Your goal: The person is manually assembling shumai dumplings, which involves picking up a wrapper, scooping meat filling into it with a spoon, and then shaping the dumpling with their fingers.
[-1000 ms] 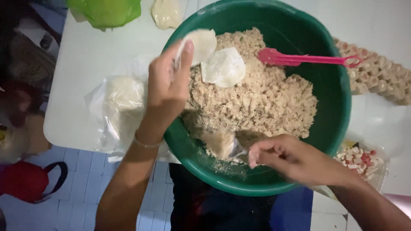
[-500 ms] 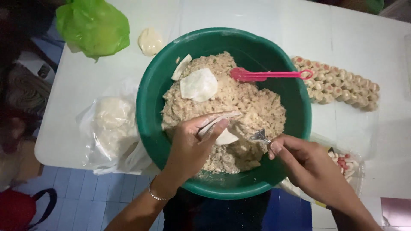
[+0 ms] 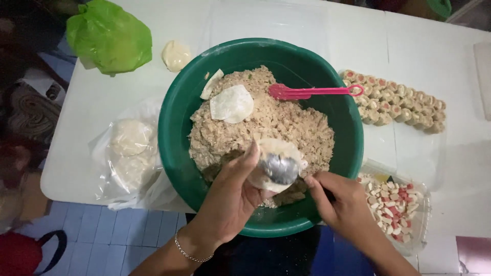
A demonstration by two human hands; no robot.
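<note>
A big green bowl (image 3: pixel 179 117) on a white table holds a mound of pale minced filling (image 3: pixel 286 122). My left hand (image 3: pixel 230 199) cups a round dumpling wrapper (image 3: pixel 273 151) over the bowl's near side. My right hand (image 3: pixel 342 202) holds a metal spoon (image 3: pixel 280 168), whose bowl presses into the wrapper. Two loose wrappers (image 3: pixel 231 103) lie on the filling at the far left. A pink plastic spoon (image 3: pixel 312 92) rests across the filling toward the bowl's right rim.
Rows of finished dumplings (image 3: pixel 396 105) sit right of the bowl. A clear tub of chopped red-and-white pieces (image 3: pixel 396 204) stands at the near right. A plastic bag of wrappers (image 3: pixel 128 153) lies left; a green bag (image 3: pixel 110 36) and a wrapper stack (image 3: pixel 175 54) sit beyond it.
My left hand has brought a wrapper down from the far side of the bowl to the near side. My right hand's spoon has moved onto the wrapper.
</note>
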